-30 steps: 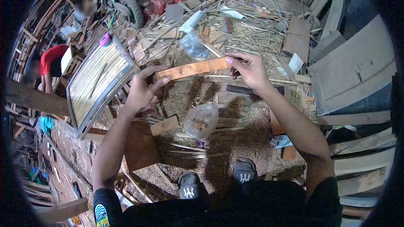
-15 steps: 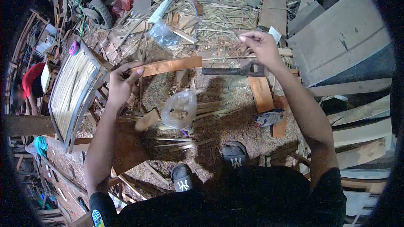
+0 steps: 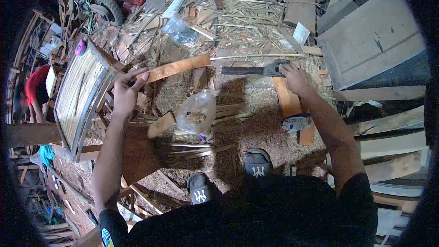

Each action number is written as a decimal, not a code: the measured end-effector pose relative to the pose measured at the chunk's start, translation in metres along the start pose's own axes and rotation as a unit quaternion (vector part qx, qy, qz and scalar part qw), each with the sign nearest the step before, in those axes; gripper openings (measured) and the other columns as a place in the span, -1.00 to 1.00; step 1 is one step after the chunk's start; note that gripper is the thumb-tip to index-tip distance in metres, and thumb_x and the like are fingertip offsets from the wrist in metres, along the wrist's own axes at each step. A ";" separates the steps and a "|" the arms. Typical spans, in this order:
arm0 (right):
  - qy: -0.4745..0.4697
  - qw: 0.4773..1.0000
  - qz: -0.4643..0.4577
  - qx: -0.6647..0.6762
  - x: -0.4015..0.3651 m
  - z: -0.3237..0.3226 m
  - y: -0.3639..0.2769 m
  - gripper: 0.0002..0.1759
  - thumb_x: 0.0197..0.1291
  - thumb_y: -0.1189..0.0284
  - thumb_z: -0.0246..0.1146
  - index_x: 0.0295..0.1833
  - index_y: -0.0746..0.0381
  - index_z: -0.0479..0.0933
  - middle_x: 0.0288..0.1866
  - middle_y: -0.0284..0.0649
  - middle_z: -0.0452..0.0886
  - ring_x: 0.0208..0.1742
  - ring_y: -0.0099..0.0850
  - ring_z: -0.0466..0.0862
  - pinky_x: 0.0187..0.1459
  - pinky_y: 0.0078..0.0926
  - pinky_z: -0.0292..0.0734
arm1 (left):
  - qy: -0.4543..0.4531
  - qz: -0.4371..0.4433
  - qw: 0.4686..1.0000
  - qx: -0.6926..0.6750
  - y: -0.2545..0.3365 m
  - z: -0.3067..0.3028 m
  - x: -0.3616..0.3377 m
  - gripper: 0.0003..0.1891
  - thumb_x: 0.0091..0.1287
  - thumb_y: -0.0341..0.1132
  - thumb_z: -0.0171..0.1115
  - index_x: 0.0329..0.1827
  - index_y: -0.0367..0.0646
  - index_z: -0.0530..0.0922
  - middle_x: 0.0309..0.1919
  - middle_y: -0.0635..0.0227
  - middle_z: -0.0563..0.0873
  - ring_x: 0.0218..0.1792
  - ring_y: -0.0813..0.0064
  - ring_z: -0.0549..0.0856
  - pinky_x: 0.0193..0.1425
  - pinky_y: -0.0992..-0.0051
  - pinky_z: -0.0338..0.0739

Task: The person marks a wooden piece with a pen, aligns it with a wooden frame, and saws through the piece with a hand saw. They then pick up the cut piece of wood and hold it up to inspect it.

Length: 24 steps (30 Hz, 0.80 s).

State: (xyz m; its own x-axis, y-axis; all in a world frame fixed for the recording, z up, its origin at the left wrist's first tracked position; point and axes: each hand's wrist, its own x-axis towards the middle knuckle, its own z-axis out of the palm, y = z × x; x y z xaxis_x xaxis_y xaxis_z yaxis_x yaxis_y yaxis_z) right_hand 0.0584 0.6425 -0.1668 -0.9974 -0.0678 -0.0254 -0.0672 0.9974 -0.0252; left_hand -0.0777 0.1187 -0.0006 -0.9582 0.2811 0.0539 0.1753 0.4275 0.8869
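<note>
Pinched between the thumb and fingers of my left hand is one end of a flat orange-brown wood strip, which points to the right. My right hand is closed over the handle of a saw with a dark blade pointing left. Just below the saw handle lies an orange board. A clear plastic bag with something brown inside sits on the ground between my hands, above my sandals.
Thin wood offcuts litter the ground ahead. A slatted panel stands at left, near a person in red bending over. Large grey boards lean at right. Another clear bag lies ahead.
My right hand has come down from above the saw onto its handle. My left hand, still holding the wood strip, has shifted slightly left.
</note>
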 end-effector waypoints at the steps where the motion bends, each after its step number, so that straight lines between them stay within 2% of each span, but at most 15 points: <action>1: 0.013 1.000 -0.002 -0.020 0.003 0.006 0.002 -0.56 0.06 0.52 0.27 0.13 0.14 0.56 0.24 -0.22 0.51 0.41 -0.14 0.37 0.31 -0.01 0.39 | -0.012 -0.035 0.999 -0.038 0.005 0.001 -0.001 -0.71 0.41 -0.34 0.32 0.09 -0.32 0.66 -0.38 0.45 0.68 -0.46 0.68 0.59 -0.35 0.61 0.48; 3: 0.025 0.999 -0.001 -0.041 0.007 0.007 0.005 -0.58 0.05 0.51 0.29 0.10 0.14 0.57 0.24 -0.22 0.52 0.40 -0.14 0.38 0.29 0.02 0.41 | -0.016 -0.028 0.999 -0.032 0.007 0.002 0.000 -0.70 0.40 -0.34 0.32 0.10 -0.33 0.65 -0.36 0.44 0.69 -0.46 0.68 0.60 -0.35 0.60 0.48; 6: -0.043 0.998 0.046 0.005 0.010 -0.012 0.005 -0.59 0.08 0.46 0.32 0.09 0.20 0.55 0.21 -0.16 0.54 0.32 -0.11 0.47 0.21 -0.02 0.47 | -0.018 -0.034 0.999 -0.036 0.008 0.010 0.004 -0.70 0.40 -0.35 0.32 0.11 -0.34 0.64 -0.33 0.42 0.70 -0.45 0.68 0.61 -0.35 0.59 0.49; 8: 0.071 0.968 0.149 0.188 0.008 -0.029 0.002 -0.65 0.09 0.39 0.35 -0.02 0.29 0.55 0.05 -0.01 0.61 0.17 -0.02 0.59 0.12 -0.07 0.52 | -0.017 -0.049 0.998 -0.046 0.001 0.019 0.009 -0.70 0.39 -0.36 0.33 0.11 -0.34 0.65 -0.31 0.41 0.71 -0.43 0.67 0.61 -0.34 0.59 0.49; 9: 0.069 0.968 0.152 0.187 0.004 -0.023 0.012 -0.65 0.09 0.39 0.35 -0.02 0.29 0.55 0.05 -0.01 0.61 0.17 -0.02 0.59 0.12 -0.07 0.52 | -0.018 -0.017 0.999 -0.033 -0.009 0.026 0.013 -0.70 0.40 -0.37 0.32 0.11 -0.33 0.65 -0.32 0.40 0.71 -0.42 0.67 0.60 -0.33 0.59 0.49; 11: 0.181 0.949 0.124 0.224 -0.006 0.000 0.040 -0.61 0.17 0.41 0.30 0.10 0.33 0.55 -0.23 0.02 0.68 -0.23 -0.20 0.71 -0.20 -0.23 0.57 | -0.023 0.014 0.999 -0.020 -0.016 0.044 0.019 -0.71 0.40 -0.37 0.31 0.11 -0.33 0.65 -0.32 0.40 0.72 -0.41 0.66 0.60 -0.32 0.59 0.48; 12: 0.148 0.889 0.242 0.358 -0.015 -0.003 0.039 -0.69 0.20 0.43 0.29 0.03 0.34 0.60 -0.39 -0.12 0.66 -0.34 -0.42 0.67 -0.35 -0.34 0.54 | -0.044 -0.020 0.998 -0.043 -0.015 0.058 0.023 -0.72 0.40 -0.37 0.31 0.11 -0.31 0.65 -0.32 0.38 0.72 -0.41 0.66 0.59 -0.31 0.59 0.49; 14: 0.177 0.859 0.303 0.373 -0.039 0.008 0.050 -0.69 0.15 0.38 0.33 -0.05 0.36 0.60 -0.41 -0.11 0.66 -0.34 -0.38 0.66 -0.29 -0.32 0.53 | -0.075 -0.056 0.994 -0.059 -0.017 0.092 0.030 -0.72 0.40 -0.37 0.31 0.10 -0.30 0.66 -0.33 0.37 0.72 -0.40 0.65 0.59 -0.30 0.59 0.49; 16: 0.207 0.823 0.358 0.389 -0.059 0.012 0.052 -0.67 0.11 0.34 0.38 -0.13 0.37 0.61 -0.43 -0.10 0.65 -0.35 -0.34 0.65 -0.24 -0.29 0.51 | -0.129 -0.144 0.969 -0.152 -0.025 0.131 0.038 -0.72 0.39 -0.37 0.31 0.10 -0.32 0.65 -0.23 0.32 0.74 -0.36 0.62 0.62 -0.23 0.57 0.53; 17: 0.241 0.783 0.380 0.429 -0.071 0.011 0.045 -0.72 0.15 0.36 0.36 -0.14 0.36 0.61 -0.41 -0.13 0.67 -0.36 -0.38 0.65 -0.25 -0.34 0.52 | -0.154 -0.190 0.950 -0.195 -0.027 0.148 0.040 -0.71 0.39 -0.37 0.31 0.10 -0.33 0.65 -0.19 0.29 0.76 -0.34 0.61 0.64 -0.19 0.57 0.54; 18: 0.274 0.737 0.402 0.468 -0.082 0.007 0.035 -0.76 0.19 0.38 0.34 -0.15 0.35 0.62 -0.39 -0.16 0.69 -0.38 -0.42 0.64 -0.27 -0.39 0.53 | -0.135 -0.166 0.972 -0.093 -0.012 0.168 0.039 -0.69 0.38 -0.35 0.33 0.11 -0.32 0.64 -0.19 0.31 0.76 -0.34 0.59 0.64 -0.23 0.57 0.52; 19: 0.308 0.686 0.426 0.503 -0.091 0.010 0.032 -0.80 0.24 0.41 0.33 -0.16 0.35 0.63 -0.37 -0.20 0.70 -0.39 -0.45 0.64 -0.28 -0.44 0.54 | -0.145 -0.167 0.972 -0.083 -0.010 0.183 0.040 -0.69 0.38 -0.35 0.33 0.11 -0.32 0.64 -0.19 0.31 0.76 -0.34 0.59 0.64 -0.23 0.57 0.52; 21: 0.344 0.682 0.423 0.488 -0.110 0.043 0.045 -0.83 0.27 0.43 0.31 -0.17 0.34 0.63 -0.36 -0.20 0.71 -0.40 -0.47 0.64 -0.27 -0.49 0.55 | -0.168 -0.197 0.959 -0.112 -0.013 0.211 0.038 -0.68 0.38 -0.32 0.35 0.11 -0.31 0.64 -0.20 0.35 0.76 -0.31 0.60 0.64 -0.22 0.59 0.52; 23: 0.291 0.611 0.499 0.542 -0.116 0.031 0.042 -0.77 0.28 0.37 0.32 -0.17 0.36 0.62 -0.37 -0.17 0.70 -0.37 -0.44 0.65 -0.24 -0.47 0.55 | -0.168 -0.203 0.959 -0.107 -0.013 0.230 0.034 -0.69 0.37 -0.29 0.36 0.08 -0.30 0.65 -0.20 0.37 0.76 -0.29 0.61 0.63 -0.19 0.58 0.51; 24: 0.288 0.609 0.502 0.542 -0.114 0.030 0.042 -0.77 0.28 0.37 0.32 -0.17 0.36 0.62 -0.37 -0.17 0.70 -0.37 -0.44 0.65 -0.24 -0.47 0.55 | -0.161 -0.194 0.961 -0.112 -0.015 0.236 0.032 -0.72 0.36 -0.32 0.37 0.05 -0.28 0.68 -0.15 0.35 0.75 -0.32 0.61 0.62 -0.24 0.58 0.52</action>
State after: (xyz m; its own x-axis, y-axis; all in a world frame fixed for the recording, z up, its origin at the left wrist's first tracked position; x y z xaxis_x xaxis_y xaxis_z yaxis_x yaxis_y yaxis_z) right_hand 0.1701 0.6916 -0.1948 -0.3854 0.8949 -0.2252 0.3310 -0.0937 -0.9390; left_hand -0.0573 0.3242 -0.1208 -0.8154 0.4055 -0.4132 -0.2685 0.3675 0.8904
